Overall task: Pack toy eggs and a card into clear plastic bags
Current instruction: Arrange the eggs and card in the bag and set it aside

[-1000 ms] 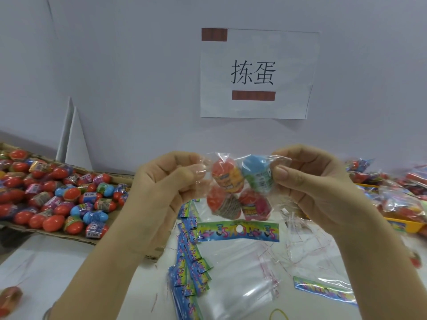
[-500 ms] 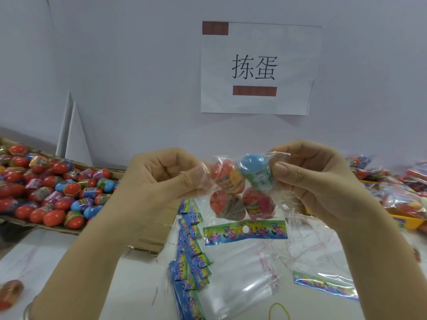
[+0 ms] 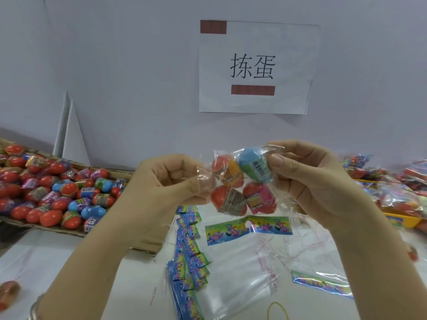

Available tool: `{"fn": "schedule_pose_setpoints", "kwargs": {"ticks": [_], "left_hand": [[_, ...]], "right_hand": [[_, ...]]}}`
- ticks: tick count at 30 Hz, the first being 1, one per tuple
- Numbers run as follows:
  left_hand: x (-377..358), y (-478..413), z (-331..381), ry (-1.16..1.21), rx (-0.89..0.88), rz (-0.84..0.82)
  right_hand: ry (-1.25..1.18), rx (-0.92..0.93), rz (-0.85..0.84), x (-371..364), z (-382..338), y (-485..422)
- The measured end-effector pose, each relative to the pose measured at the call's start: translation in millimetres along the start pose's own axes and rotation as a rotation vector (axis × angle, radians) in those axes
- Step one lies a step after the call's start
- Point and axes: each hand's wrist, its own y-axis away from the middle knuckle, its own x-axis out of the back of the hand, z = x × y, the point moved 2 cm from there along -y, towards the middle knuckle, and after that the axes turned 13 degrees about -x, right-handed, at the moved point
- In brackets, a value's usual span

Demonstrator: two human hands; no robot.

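Hands held a clear plastic bag above the surface. The left hand pinched its left edge with curled fingers, and the right hand gripped the right end. Four toy eggs sat inside, one of them blue. A printed card and empty bags lay below, with loose eggs in a cardboard tray at left.

Clear crinkly plastic bag, glossy eggs
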Motion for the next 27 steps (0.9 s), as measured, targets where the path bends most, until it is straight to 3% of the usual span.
{"fn": "schedule_pose_setpoints", "kwargs": {"ticks": [4, 7, 12, 16, 20, 24, 27], "left_hand": [[-5.7, -1.1, -1.7, 0.042, 0.028, -0.029], [-10.8, -1.3, -4.7, 0.203, 0.006, -0.02], [-7.5, -1.9, -13.8, 0.402, 0.089, 0.09], [-16.1, -0.7, -16.8, 0.266, 0.195, 0.128], [-26.1, -1.8, -13.4, 0.153, 0.161, 0.236], [-13.2, -2.8, -10.0, 0.161, 0.122, 0.408], [-7.8, -2.2, -8.4, 0.182, 0.104, 0.385]], "right_hand": [[0.021, 0.0, 0.02, -3.7, -0.6, 0.7], [0.006, 0.038, 0.051, -4.5, -0.7, 0.0], [0.001, 0.042, 0.058, -8.1, 2.2, -1.7], [0.07, 0.012, 0.052, -13.0, 7.8, -4.1], [0.135, 0.037, 0.178, -14.5, 10.6, -4.6], [0.161, 0.106, 0.484, 6.0, 3.2, 1.1], [0.199, 0.091, 0.493, 9.3, -0.7, 1.9]]}}
